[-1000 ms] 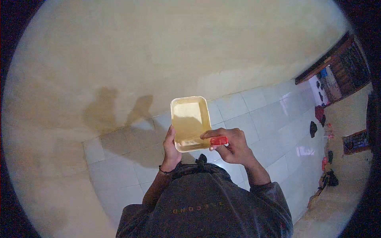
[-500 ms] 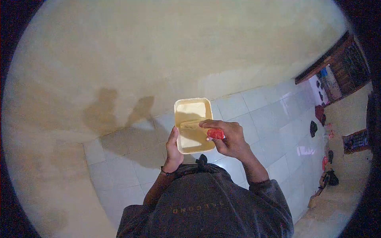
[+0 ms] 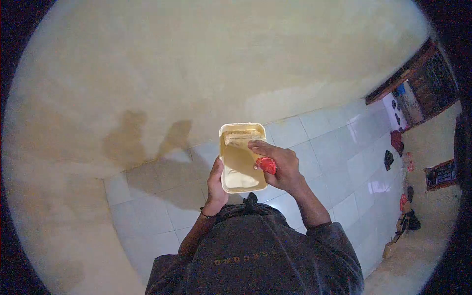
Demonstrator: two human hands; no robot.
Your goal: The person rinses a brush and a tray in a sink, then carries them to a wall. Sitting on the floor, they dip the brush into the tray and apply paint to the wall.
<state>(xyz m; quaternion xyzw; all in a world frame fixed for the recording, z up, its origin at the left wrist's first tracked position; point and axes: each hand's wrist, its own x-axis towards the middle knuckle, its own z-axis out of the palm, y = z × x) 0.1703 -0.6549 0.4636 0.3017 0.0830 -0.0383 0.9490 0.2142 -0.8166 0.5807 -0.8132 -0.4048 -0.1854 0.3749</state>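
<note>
Gripping the pale yellow container (image 3: 241,183) by its left wall, the left hand (image 3: 216,184) lifts it clear of the tiled floor (image 3: 324,142), in front of the dark shirt (image 3: 250,250). The container's hollow side faces up toward the head camera; held like this, it probably leaves the inside within easy reach from the right. Supporting it from one side alone seems to be why the opposite edge is free for the other hand.

The left hand is closed around that wall: its thumb lies along the container's edge, and the remaining fingers are hidden behind or beneath it. A dark band (image 3: 207,214) circles the wrist, just below the container.

The right hand (image 3: 285,168) is at the container's right edge, partly curled around a small red object (image 3: 266,165), whose kind I cannot make out. One finger reaches out over the container's interior; whether it touches the surface is unclear. Beyond the container rises a plain wall (image 3: 211,59), with shadows to its left.
</note>
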